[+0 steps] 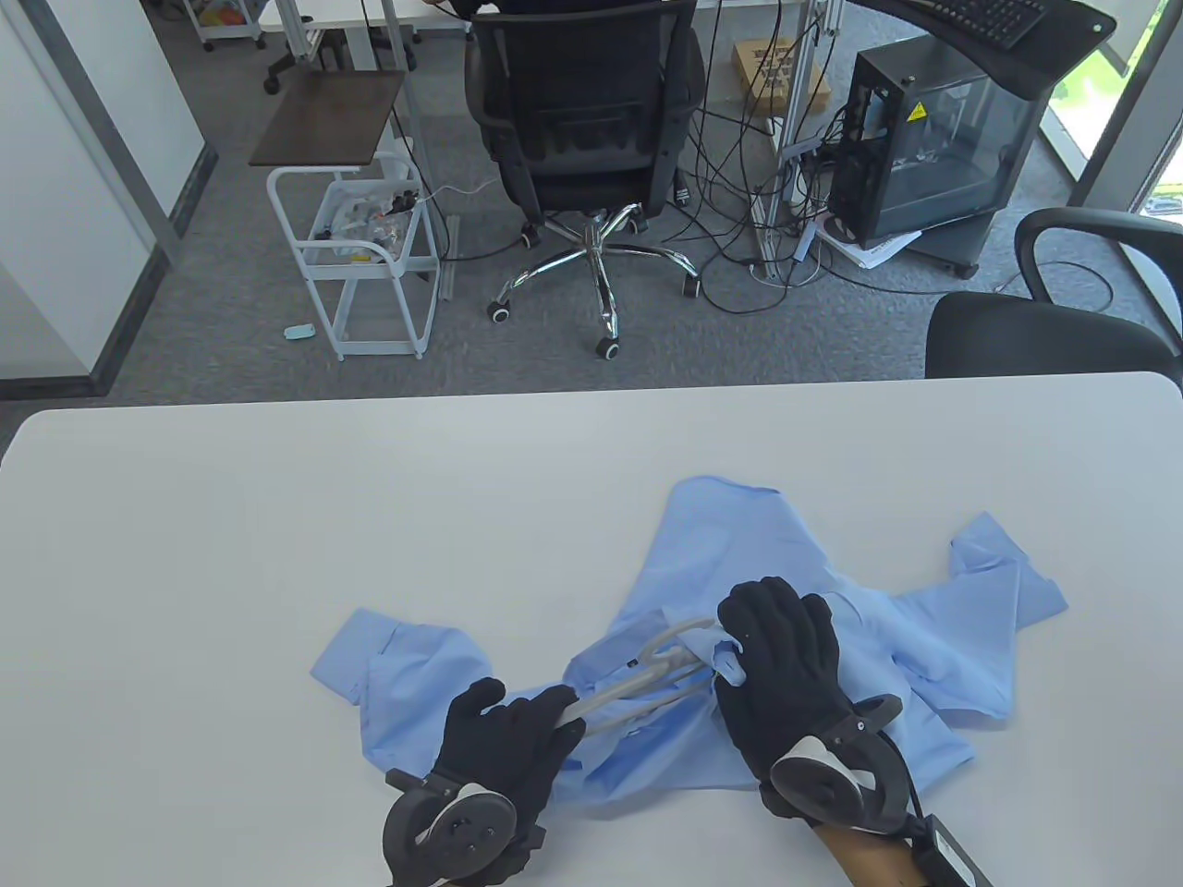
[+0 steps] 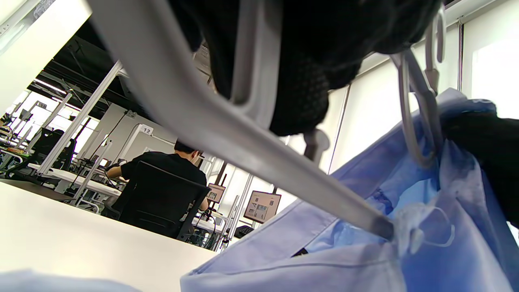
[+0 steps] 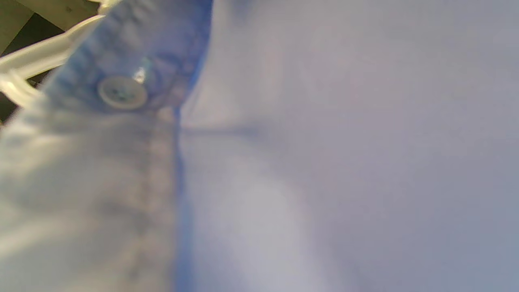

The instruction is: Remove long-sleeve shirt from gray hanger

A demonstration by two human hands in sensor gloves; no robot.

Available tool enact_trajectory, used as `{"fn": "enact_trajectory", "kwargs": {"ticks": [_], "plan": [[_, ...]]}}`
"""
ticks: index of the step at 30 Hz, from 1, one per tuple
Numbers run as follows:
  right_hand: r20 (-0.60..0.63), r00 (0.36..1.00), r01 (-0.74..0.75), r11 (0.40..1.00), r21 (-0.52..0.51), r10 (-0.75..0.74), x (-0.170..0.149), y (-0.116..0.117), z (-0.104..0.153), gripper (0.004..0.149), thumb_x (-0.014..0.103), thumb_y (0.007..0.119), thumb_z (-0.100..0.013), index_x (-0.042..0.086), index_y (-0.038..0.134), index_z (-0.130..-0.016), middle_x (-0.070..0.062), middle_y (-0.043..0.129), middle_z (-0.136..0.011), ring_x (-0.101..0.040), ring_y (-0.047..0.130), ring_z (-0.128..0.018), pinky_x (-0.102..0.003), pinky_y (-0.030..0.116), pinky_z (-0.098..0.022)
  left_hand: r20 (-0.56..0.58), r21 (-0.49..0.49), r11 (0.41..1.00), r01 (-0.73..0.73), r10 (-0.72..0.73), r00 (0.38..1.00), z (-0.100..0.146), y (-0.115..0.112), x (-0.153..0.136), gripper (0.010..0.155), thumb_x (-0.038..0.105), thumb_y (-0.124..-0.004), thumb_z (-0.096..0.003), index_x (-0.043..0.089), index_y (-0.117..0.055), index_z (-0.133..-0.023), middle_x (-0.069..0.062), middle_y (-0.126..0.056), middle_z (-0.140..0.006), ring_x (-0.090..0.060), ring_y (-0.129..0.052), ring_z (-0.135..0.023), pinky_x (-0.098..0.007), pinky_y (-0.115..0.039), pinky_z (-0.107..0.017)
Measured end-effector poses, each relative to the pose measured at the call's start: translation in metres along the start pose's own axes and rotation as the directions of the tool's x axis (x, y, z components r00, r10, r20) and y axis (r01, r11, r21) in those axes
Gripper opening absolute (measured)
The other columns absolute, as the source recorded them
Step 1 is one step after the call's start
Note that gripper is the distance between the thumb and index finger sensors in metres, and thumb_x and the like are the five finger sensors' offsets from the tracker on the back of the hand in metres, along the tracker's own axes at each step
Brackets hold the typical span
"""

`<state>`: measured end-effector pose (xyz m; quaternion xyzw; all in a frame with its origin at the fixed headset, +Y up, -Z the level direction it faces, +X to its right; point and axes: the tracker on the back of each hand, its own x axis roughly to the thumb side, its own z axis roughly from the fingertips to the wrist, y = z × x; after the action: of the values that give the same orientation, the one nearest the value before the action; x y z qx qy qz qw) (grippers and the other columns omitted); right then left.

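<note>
A light blue long-sleeve shirt (image 1: 832,637) lies crumpled on the white table (image 1: 277,517), sleeves spread left and right. A gray hanger (image 1: 638,679) sticks out of its collar opening toward the left. My left hand (image 1: 518,730) grips the hanger's end; the left wrist view shows the hanger (image 2: 227,129) passing under my gloved fingers (image 2: 300,93) into the shirt (image 2: 365,243). My right hand (image 1: 786,665) holds the shirt fabric by the collar, beside the hanger. The right wrist view is filled with blurred shirt cloth (image 3: 324,162) and a white button (image 3: 121,92).
The shirt lies near the table's front edge, right of centre. Beyond the far edge stand a black office chair (image 1: 582,120), a white trolley (image 1: 365,268), a computer tower (image 1: 933,139) with cables and another chair (image 1: 1054,323).
</note>
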<state>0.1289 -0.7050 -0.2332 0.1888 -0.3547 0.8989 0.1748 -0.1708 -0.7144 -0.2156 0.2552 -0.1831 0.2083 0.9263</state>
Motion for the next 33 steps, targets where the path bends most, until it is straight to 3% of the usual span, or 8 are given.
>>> {"fn": "enact_trajectory", "kwargs": {"ticks": [3, 11, 27, 30, 33], "plan": [[-0.04, 0.997, 0.069, 0.998, -0.009, -0.069, -0.01, -0.003, -0.002, 0.056, 0.042, 0.05, -0.065, 0.006, 0.059, -0.108, -0.023, 0.066, -0.109, -0.051, 0.063, -0.105, -0.072, 0.044, -0.074, -0.003, 0.015, 1.0, 0.006, -0.005, 1.0, 0.0, 0.002, -0.001, 0.046, 0.06, -0.069, -0.0492, 0.037, -0.083, -0.087, 0.023, -0.09, -0.038, -0.004, -0.108, -0.039, -0.047, -0.067, -0.073], [-0.087, 0.995, 0.058, 0.998, 0.004, -0.057, -0.022, -0.001, -0.002, 0.055, 0.042, 0.054, -0.065, 0.008, 0.062, -0.107, -0.022, 0.068, -0.108, -0.05, 0.066, -0.104, -0.068, 0.047, -0.075, -0.006, 0.031, 0.999, 0.027, -0.027, 1.0, 0.0, 0.004, -0.005, 0.046, 0.06, -0.068, -0.0493, 0.037, -0.084, -0.086, 0.025, -0.09, -0.037, -0.002, -0.109, -0.034, -0.034, -0.074, -0.069], [-0.104, 0.994, 0.019, 0.999, -0.037, -0.023, -0.031, -0.007, -0.002, 0.053, 0.042, 0.055, -0.065, 0.008, 0.063, -0.106, -0.02, 0.07, -0.107, -0.047, 0.071, -0.102, -0.062, 0.053, -0.075, -0.025, 0.054, 0.998, 0.027, -0.026, 0.999, 0.0, 0.005, -0.016, 0.047, 0.06, -0.065, -0.0492, 0.037, -0.083, -0.086, 0.024, -0.091, -0.038, -0.005, -0.108, -0.035, -0.036, -0.074, -0.069], [-0.147, 0.988, 0.024, 0.996, -0.085, -0.036, -0.037, -0.011, -0.002, 0.051, 0.042, 0.055, -0.066, 0.011, 0.067, -0.104, -0.019, 0.075, -0.103, -0.046, 0.076, -0.098, -0.064, 0.055, -0.073, -0.025, 0.08, 0.995, 0.058, -0.056, 0.998, 0.001, 0.007, -0.018, 0.047, 0.06, -0.064, -0.0493, 0.038, -0.082, -0.087, 0.023, -0.093, -0.042, -0.007, -0.11, -0.045, -0.037, -0.075, -0.069], [-0.172, 0.974, 0.125, 0.985, -0.119, -0.145, -0.04, -0.012, 0.0, 0.05, 0.042, 0.056, -0.066, 0.01, 0.068, -0.102, -0.018, 0.077, -0.101, -0.046, 0.077, -0.096, -0.079, 0.044, -0.063, -0.022, 0.089, 0.993, 0.077, -0.075, 0.997, 0.0, 0.008, -0.018, 0.047, 0.06, -0.063, -0.0494, 0.038, -0.082, -0.087, 0.023, -0.093, -0.043, -0.006, -0.111, -0.044, -0.036, -0.078, -0.066]]}}
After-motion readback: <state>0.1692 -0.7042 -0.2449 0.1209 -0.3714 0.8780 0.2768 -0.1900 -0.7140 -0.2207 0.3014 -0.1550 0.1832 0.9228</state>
